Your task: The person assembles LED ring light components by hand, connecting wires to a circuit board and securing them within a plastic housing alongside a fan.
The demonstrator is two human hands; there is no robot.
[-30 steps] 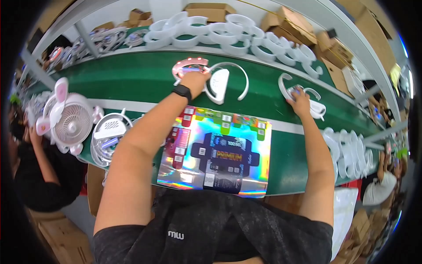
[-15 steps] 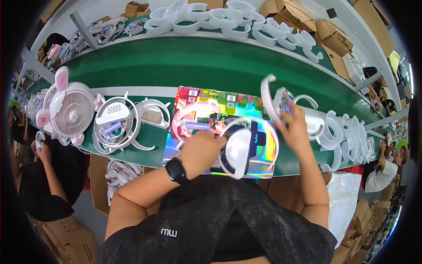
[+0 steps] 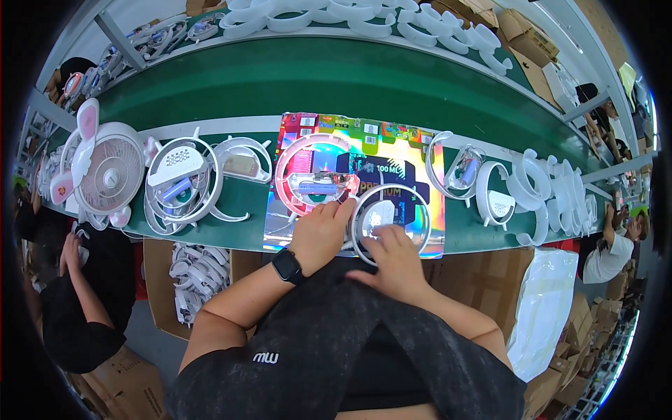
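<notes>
A white plastic ring housing (image 3: 426, 222) with a round inner piece (image 3: 379, 215) is tilted up at the near edge of the colourful printed sheet. My left hand (image 3: 320, 234), wearing a black watch, pinches its left rim. Over its lower right part comes my right hand (image 3: 399, 267), fingers apart, fingertips close to the inner piece; whether they touch it is hard to tell. Beyond my left hand, a pink-tinted ring housing (image 3: 283, 168) lies on the sheet, showing wires and a purple cylinder (image 3: 317, 188). To the right rests another open housing (image 3: 434, 168) with a similar purple cylinder.
The printed sheet (image 3: 280, 234) lies on a green bench (image 3: 462, 241). Leftward are ring assemblies (image 3: 218, 183) and a rabbit-eared fan (image 3: 110, 178); rightward, several white rings (image 3: 542, 199). A carton of white parts (image 3: 155, 280) stands below. A co-worker (image 3: 87, 294) sits at left.
My right hand has let go of the white housing with the purple cylinder at the right and moved left and nearer, to the ring in my left hand. The view has shifted slightly.
</notes>
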